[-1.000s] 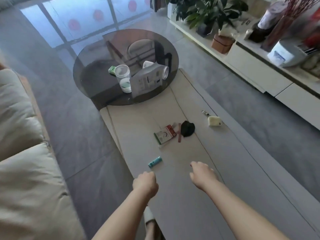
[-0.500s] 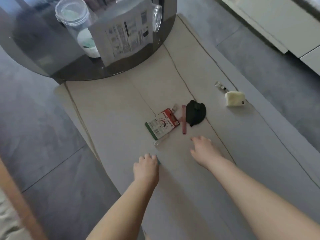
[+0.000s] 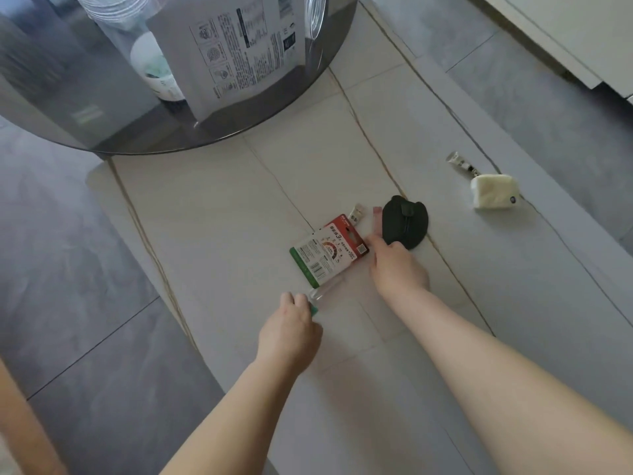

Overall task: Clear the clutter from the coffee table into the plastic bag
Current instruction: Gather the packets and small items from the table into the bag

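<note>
Coffee table [image 3: 239, 207]: one packet [image 3: 327, 252], one black pouch [image 3: 406, 222], two hands.

Grey tiled floor [image 3: 68, 241], white cabinet [image 3: 565, 32] at far right, sofa edge [image 3: 20, 423].

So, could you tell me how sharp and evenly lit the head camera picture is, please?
Head view: soft daylight, faint shadows; the red-and-green packet and black pouch read clearly; the glass tabletop shows reflections; wide-angle bending curves the table edges; the left hand hides most of the teal item.
</note>
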### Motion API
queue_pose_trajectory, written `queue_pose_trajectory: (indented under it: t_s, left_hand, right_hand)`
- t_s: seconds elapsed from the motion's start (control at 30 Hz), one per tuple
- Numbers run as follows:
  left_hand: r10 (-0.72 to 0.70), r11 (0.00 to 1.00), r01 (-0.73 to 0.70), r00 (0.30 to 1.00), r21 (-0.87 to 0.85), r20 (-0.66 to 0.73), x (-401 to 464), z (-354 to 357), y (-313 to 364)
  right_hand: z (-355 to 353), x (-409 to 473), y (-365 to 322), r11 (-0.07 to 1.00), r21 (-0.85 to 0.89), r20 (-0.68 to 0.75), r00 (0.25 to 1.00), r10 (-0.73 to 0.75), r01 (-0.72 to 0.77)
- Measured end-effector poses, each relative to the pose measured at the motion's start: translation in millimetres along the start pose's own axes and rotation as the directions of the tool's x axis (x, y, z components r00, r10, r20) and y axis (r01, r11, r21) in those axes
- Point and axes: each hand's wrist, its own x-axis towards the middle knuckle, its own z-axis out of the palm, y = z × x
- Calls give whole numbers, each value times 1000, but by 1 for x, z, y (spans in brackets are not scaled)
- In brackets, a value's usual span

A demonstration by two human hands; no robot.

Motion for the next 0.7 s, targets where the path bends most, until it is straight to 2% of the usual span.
queue_pose_trajectory:
  t_s: [0.1,0.23,0.5,0.7]
  left_hand:
    - [30,999,-32,992,-13,-124,15,-12,4]
    - [38,999,-39,977,-1,-208,37,-20,17]
    - [67,988,-45,986,147,-150,70,-18,46]
    - [5,997,12,975,76,-222,57,-12,45]
  right_hand:
    - [-1,2,-8,995,-96,30,999,18,-15]
    - [3,-6,-6,988,-141,7,998,65,-63]
    - [21,-25,24,991,-125,-18,999,38,-40]
    - [18,-41,35,997,-73,-44,999,9,-12]
